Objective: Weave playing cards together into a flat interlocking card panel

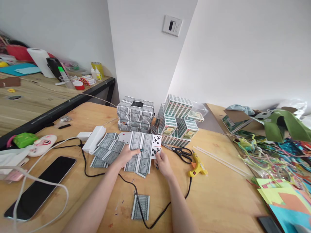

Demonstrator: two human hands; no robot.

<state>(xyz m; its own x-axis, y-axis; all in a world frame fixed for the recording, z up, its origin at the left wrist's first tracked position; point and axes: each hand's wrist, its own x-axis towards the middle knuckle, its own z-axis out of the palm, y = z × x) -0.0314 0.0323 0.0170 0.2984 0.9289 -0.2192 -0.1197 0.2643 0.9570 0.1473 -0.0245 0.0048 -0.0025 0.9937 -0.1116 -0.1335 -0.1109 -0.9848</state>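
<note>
In the head view, the left hand (124,156) is clamped on a card panel (145,158), thumb across its patterned backs; the right hand (162,163) pinches the lower of two face-up clubs (155,140) at the panel's right edge, a 7 above a 6; the hands are apart, the panel between them over the middle of the table (213,200); just left of the left hand lies a card pile (107,150), mostly backs up; behind the panel stands a card block (136,114) with a square opening on top, and right of it stacked boxes (178,106); near the right hand lie scissors (178,150) and a yellow glue gun (199,166); its black cord (160,215) crosses a card (145,207) nearer the person; a phone (42,187) lies at left.
</note>
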